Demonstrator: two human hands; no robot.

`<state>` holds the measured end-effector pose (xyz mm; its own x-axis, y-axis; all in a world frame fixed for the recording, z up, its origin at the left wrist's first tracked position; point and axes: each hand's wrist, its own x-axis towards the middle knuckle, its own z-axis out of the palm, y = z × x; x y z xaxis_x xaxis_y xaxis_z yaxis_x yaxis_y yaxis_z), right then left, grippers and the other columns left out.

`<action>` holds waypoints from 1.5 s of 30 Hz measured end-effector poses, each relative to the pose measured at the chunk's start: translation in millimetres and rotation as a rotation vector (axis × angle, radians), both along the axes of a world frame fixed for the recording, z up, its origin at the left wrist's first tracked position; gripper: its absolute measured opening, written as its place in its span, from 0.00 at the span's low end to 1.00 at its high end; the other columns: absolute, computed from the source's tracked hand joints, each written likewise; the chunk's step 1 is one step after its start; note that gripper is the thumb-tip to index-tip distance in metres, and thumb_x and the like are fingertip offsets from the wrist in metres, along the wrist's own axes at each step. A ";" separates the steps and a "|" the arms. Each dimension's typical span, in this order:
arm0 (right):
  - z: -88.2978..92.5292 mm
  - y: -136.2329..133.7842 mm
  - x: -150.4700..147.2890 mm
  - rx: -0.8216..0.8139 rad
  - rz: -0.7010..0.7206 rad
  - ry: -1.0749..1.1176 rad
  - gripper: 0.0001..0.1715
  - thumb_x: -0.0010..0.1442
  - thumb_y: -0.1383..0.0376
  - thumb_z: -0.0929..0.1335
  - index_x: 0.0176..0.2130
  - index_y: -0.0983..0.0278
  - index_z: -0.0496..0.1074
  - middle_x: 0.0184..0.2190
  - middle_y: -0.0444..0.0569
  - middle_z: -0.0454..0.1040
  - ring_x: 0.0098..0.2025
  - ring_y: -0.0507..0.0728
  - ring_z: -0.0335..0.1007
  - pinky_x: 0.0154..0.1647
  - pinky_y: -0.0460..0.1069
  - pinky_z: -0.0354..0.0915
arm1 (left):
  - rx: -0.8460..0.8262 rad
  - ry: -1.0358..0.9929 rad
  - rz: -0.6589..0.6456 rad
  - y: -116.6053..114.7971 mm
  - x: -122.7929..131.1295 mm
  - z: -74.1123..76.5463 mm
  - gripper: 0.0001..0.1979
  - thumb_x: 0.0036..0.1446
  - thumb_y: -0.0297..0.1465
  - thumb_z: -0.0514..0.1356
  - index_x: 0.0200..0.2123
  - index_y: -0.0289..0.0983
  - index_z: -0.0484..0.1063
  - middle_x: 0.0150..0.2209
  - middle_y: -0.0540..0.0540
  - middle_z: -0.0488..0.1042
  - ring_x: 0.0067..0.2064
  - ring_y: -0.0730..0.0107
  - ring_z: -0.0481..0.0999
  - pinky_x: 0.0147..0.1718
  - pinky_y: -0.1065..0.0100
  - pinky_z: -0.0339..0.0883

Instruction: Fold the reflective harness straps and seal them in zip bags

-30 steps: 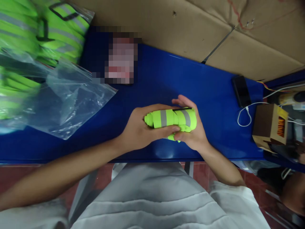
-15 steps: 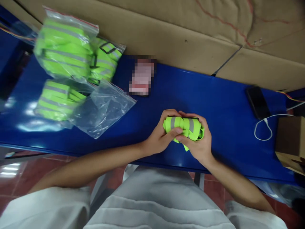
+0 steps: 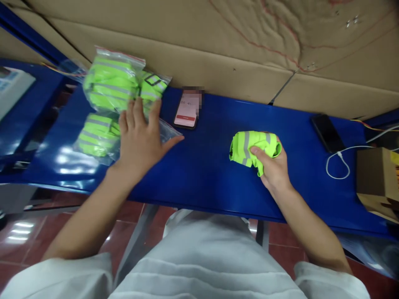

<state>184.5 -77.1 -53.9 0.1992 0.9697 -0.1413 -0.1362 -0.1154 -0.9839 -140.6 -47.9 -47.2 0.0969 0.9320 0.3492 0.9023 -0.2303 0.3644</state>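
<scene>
My right hand [image 3: 276, 166] grips a rolled neon-green strap bundle [image 3: 254, 147] with grey reflective stripes, thumb on top, above the blue table. On the left, my left hand [image 3: 141, 139] is spread over a clear empty bag [image 3: 168, 131], which it largely hides; whether it touches the bag I cannot tell. Behind its fingertips lie a large bagged green bundle [image 3: 110, 85] and a smaller bagged one [image 3: 151, 87]. Another green bundle [image 3: 98, 135] sits just left of my left hand, partly under clear plastic.
A lit phone [image 3: 187, 110] lies near the back of the blue table [image 3: 205, 174]. At the right are a dark phone [image 3: 327, 133], a white cable [image 3: 341, 177] and an open cardboard box [image 3: 372, 172]. A cardboard-covered wall [image 3: 218, 70] runs along the back.
My left hand has let go of the green bundle and moved left over the clear bag, its fingers now spread. My right hand alone holds the bundle. The camera view has shifted.
</scene>
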 end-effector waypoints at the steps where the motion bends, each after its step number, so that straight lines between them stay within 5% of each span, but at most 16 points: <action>1: 0.0 0.4 0.1 0.007 0.008 0.007 0.34 0.45 0.56 0.84 0.48 0.55 0.73 0.41 0.44 0.80 0.42 0.58 0.79 0.46 0.55 0.78 | 0.014 -0.028 -0.004 3.0 -13.3 -7.3 0.53 0.54 0.60 0.67 0.74 0.42 0.54 0.76 0.41 0.53 0.75 0.21 0.44 0.69 0.21 0.35; 4: -2.0 -0.2 -3.2 -0.013 0.019 0.005 0.36 0.43 0.56 0.84 0.49 0.56 0.72 0.41 0.44 0.80 0.42 0.59 0.79 0.47 0.58 0.79 | -0.052 0.014 0.015 4.3 -29.6 -21.9 0.57 0.52 0.64 0.65 0.74 0.37 0.54 0.71 0.37 0.60 0.73 0.22 0.51 0.67 0.18 0.33; 8: -4.4 -0.1 -8.1 -0.044 0.047 0.013 0.37 0.43 0.55 0.84 0.49 0.57 0.72 0.41 0.44 0.80 0.43 0.59 0.79 0.49 0.58 0.78 | -0.038 0.184 -0.014 -16.7 -2.3 -10.7 0.46 0.62 0.52 0.64 0.75 0.39 0.52 0.66 0.33 0.68 0.67 0.34 0.66 0.71 0.26 0.38; 13: -2.3 -2.6 -10.9 -0.098 0.111 0.011 0.35 0.44 0.54 0.83 0.47 0.57 0.71 0.40 0.45 0.80 0.42 0.59 0.79 0.49 0.57 0.77 | -0.016 0.161 -0.291 -45.8 54.3 0.7 0.43 0.64 0.47 0.64 0.75 0.40 0.51 0.64 0.34 0.71 0.64 0.42 0.72 0.68 0.42 0.58; 19: 1.4 -5.5 -1.0 0.001 0.319 -0.106 0.32 0.46 0.59 0.83 0.49 0.55 0.75 0.40 0.42 0.80 0.40 0.56 0.77 0.43 0.52 0.75 | -0.002 0.160 -0.566 -44.3 89.5 -1.6 0.44 0.63 0.47 0.66 0.74 0.37 0.52 0.61 0.32 0.73 0.57 0.43 0.77 0.55 0.50 0.68; 29: 21.3 1.1 16.3 0.089 0.493 -0.469 0.30 0.47 0.59 0.83 0.48 0.57 0.76 0.42 0.43 0.80 0.42 0.58 0.76 0.45 0.52 0.72 | -0.021 0.033 -0.610 -44.9 91.5 -9.2 0.43 0.65 0.48 0.64 0.73 0.39 0.50 0.58 0.33 0.74 0.56 0.46 0.77 0.53 0.52 0.69; 33: 15.3 1.4 10.3 0.059 0.542 -0.397 0.31 0.46 0.58 0.83 0.48 0.59 0.76 0.44 0.44 0.80 0.43 0.57 0.76 0.45 0.51 0.73 | -0.114 -0.015 -0.687 -45.1 108.6 -10.9 0.48 0.62 0.49 0.66 0.74 0.37 0.46 0.58 0.32 0.71 0.56 0.44 0.75 0.52 0.50 0.71; 41: 13.2 6.9 16.9 -0.081 0.295 -0.027 0.34 0.42 0.57 0.84 0.47 0.57 0.75 0.39 0.43 0.80 0.39 0.56 0.77 0.42 0.51 0.76 | 0.031 0.129 -0.601 -34.1 115.9 15.0 0.60 0.50 0.54 0.73 0.75 0.37 0.47 0.67 0.26 0.62 0.66 0.34 0.66 0.66 0.39 0.57; 45: 13.2 9.2 21.6 -0.134 0.281 0.061 0.36 0.42 0.54 0.84 0.48 0.58 0.75 0.40 0.45 0.80 0.39 0.58 0.78 0.42 0.53 0.77 | 0.035 0.117 -0.584 -34.6 111.0 19.2 0.54 0.58 0.45 0.71 0.75 0.34 0.44 0.62 0.29 0.69 0.61 0.41 0.72 0.59 0.49 0.67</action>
